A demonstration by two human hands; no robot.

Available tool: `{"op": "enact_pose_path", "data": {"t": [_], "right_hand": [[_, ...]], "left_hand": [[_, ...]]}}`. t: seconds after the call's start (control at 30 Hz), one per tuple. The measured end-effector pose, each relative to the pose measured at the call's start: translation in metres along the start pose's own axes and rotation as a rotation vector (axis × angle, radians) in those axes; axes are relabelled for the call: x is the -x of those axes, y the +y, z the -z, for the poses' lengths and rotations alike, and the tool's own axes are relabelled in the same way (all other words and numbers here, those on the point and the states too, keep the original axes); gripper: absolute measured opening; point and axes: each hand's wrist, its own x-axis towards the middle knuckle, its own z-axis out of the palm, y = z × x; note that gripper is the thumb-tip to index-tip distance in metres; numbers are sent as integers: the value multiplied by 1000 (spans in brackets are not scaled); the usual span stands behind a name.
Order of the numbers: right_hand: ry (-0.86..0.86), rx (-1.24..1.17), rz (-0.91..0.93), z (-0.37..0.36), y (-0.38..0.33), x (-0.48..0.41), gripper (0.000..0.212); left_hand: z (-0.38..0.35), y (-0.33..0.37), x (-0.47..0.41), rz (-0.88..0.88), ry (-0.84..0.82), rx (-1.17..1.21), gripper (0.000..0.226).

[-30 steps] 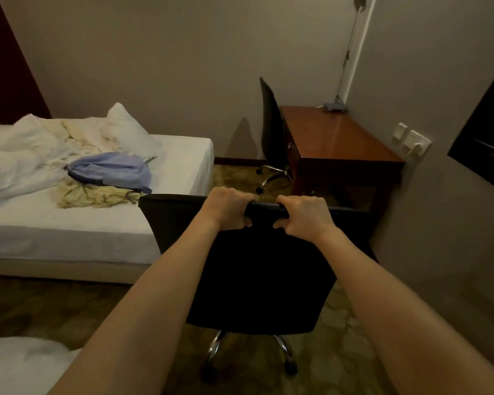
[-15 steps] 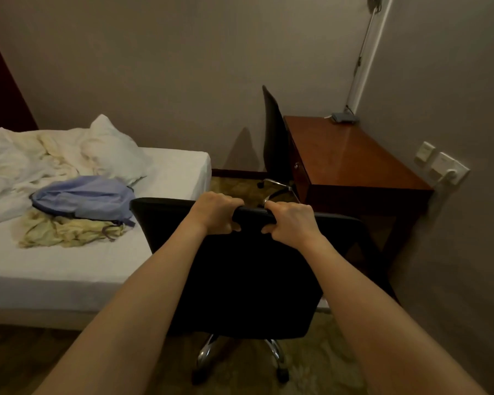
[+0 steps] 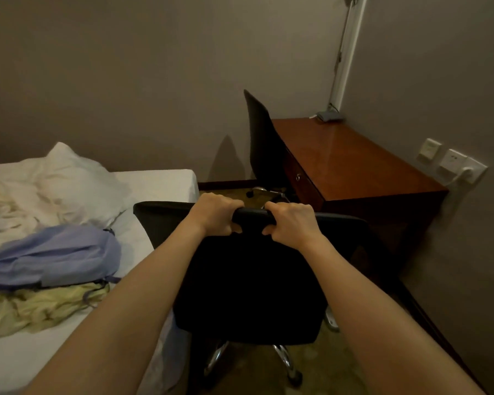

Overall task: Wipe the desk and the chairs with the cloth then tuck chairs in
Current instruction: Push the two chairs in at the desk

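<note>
A black office chair [image 3: 248, 280] on chrome castors stands right in front of me, its back toward me. My left hand [image 3: 216, 213] and my right hand [image 3: 293, 222] both grip the top edge of its backrest, fingers curled over it. Beyond it stands the brown wooden desk [image 3: 351, 163] against the right wall. A second black chair [image 3: 261, 138] sits tucked against the desk's far left side. No cloth shows in either hand.
A bed [image 3: 160, 183] with rumpled white bedding, a blue backpack [image 3: 54, 256] and a yellowish garment [image 3: 35, 307] lies close on the left. A small grey device [image 3: 330, 116] sits on the desk's far corner. Wall sockets [image 3: 454, 163] with a plugged cable are on the right.
The chair has rolled forward toward the desk with both hands on it. The bed now lies further left and closer, and the desk looks nearer.
</note>
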Motion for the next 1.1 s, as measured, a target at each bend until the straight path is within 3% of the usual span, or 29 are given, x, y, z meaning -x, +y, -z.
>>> {"op": "enact_pose_path", "data": {"t": [0.17, 1.1], "right_hand": [[-19, 17, -85, -4, 15, -24, 49], [14, 49, -84, -31, 34, -123, 58]], "left_hand": [[1, -12, -29, -90, -22, 0, 28], [-12, -93, -99, -74, 53, -49, 33]]}}
